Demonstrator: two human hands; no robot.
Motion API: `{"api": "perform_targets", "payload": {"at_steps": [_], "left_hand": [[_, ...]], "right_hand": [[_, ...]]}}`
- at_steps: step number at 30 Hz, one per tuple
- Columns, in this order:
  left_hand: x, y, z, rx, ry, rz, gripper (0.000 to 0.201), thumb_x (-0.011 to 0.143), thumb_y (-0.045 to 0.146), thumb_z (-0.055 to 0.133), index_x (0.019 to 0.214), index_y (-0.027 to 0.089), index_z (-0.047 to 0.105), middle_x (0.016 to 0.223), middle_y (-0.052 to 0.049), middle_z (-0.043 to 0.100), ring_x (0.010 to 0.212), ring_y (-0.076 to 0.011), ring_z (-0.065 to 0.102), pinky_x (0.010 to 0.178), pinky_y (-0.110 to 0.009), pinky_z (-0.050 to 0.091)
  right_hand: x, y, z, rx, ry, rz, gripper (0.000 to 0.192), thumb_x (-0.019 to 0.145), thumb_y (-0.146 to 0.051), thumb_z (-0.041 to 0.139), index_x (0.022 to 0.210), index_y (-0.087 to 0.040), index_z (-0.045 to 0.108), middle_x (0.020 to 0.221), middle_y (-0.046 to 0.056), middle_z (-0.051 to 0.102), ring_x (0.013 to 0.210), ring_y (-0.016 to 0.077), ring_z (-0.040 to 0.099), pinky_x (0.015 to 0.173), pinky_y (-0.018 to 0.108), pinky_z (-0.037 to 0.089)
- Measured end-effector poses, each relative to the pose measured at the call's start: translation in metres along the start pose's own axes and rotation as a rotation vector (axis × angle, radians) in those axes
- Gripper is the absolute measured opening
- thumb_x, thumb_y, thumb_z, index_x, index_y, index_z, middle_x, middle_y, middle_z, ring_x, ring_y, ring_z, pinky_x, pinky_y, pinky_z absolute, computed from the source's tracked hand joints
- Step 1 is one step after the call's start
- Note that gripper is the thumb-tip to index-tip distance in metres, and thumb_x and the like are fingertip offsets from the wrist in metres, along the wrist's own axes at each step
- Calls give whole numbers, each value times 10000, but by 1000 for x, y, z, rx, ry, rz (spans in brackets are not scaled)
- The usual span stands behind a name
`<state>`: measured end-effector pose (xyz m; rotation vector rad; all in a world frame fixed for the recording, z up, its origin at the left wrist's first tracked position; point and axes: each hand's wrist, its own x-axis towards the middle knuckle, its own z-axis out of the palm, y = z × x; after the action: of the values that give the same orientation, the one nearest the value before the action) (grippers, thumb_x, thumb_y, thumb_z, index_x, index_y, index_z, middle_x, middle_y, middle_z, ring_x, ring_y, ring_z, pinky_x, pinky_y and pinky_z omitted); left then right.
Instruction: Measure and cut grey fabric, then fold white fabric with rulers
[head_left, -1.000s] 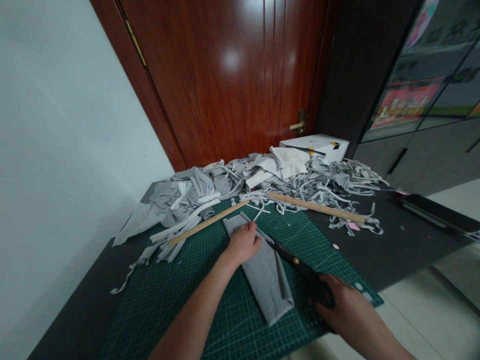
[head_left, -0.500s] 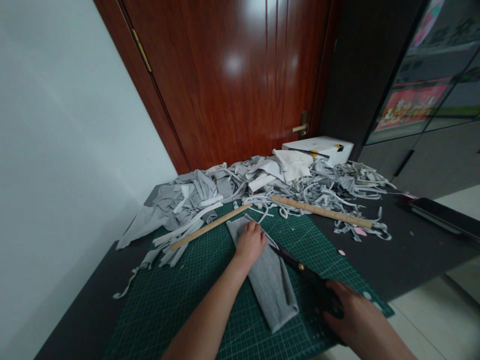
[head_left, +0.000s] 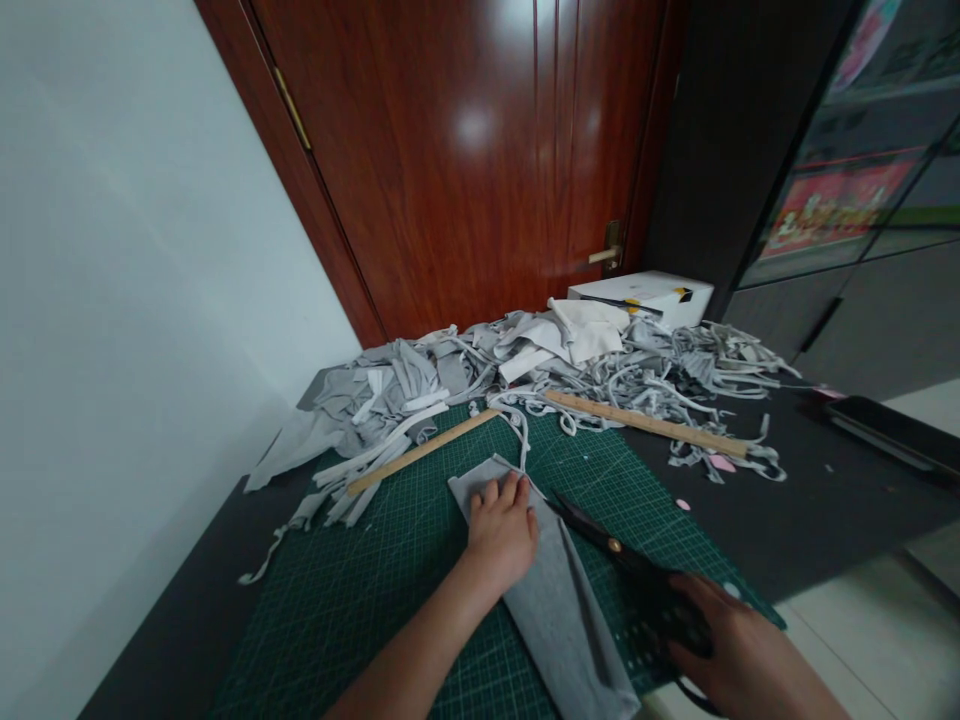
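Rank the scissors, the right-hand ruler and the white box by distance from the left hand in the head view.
1. Scissors: just right of the left hand, on the mat.
2. Ruler: farther back, right, among the strips.
3. White box: farthest, by the door.

Left hand [head_left: 501, 532] flat, palm down; right hand [head_left: 739, 655] curled in grip.

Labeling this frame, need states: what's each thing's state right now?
left hand: flat, pressing grey fabric piece
right hand: gripping scissors, blades open at the fabric's edge
door: shut
two wooden rulers: lying flat
fabric strips: piled loose
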<state>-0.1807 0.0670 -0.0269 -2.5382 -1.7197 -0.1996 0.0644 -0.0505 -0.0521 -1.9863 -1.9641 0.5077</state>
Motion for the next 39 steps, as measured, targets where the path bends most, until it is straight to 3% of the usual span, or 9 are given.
{"api": "perform_targets", "payload": {"at_steps": [5,9,18,29,32,35,39], "left_hand": [[11,-10,-11,35,-12,130,410,865,211,468,1263,162,553,1181,-110,574,1069,-300,477,902,-458,417],[17,-23,-2,-71,41,212,417,864,188,461,1273,166,540,1232,-98,523,1150,-253,441,998,-389,391],[13,-26,6,-80,61,124,469,898,271,421,1363,235,472,1438,-68,407,1329,-275,320,1103,-439,270],[18,-28,7,-52,49,107,480,915,427,431,1389,352,413,1455,16,414,1299,-310,334,1031,-508,301],[20,-29,5,-51,33,108,546,918,447,413,1441,318,328,1465,2,400,1294,-319,334,1032,-512,291],[20,-29,7,-58,11,88,636,919,459,389,1484,209,237,1460,-48,407,1317,-325,305,1056,-500,266],[14,-27,10,-54,-10,48,631,928,484,342,1469,166,281,1517,-62,296,1371,-319,226,1094,-501,213]], "right_hand": [[-4,4,-1,-23,-27,27,418,693,-243,536,1100,-203,623,1076,94,700,885,261,688,742,311,527],[0,-1,1,-30,-24,35,412,691,-252,543,1095,-226,617,1115,81,684,903,276,681,737,335,519],[2,-9,-5,32,5,27,376,695,-253,546,1062,-221,621,1085,79,693,901,281,673,747,337,503],[7,-22,-11,36,1,18,336,691,-253,541,1012,-218,636,1027,65,705,902,260,672,749,314,499],[10,-33,-12,1,16,28,325,685,-215,557,1000,-208,637,1032,77,702,892,270,672,734,323,493],[13,-41,-13,-52,39,62,363,688,-186,565,1046,-188,625,1088,102,687,890,286,673,719,336,491],[15,-45,-11,-75,33,42,349,696,-162,558,1038,-175,629,1083,110,689,905,288,670,744,345,487]]}}
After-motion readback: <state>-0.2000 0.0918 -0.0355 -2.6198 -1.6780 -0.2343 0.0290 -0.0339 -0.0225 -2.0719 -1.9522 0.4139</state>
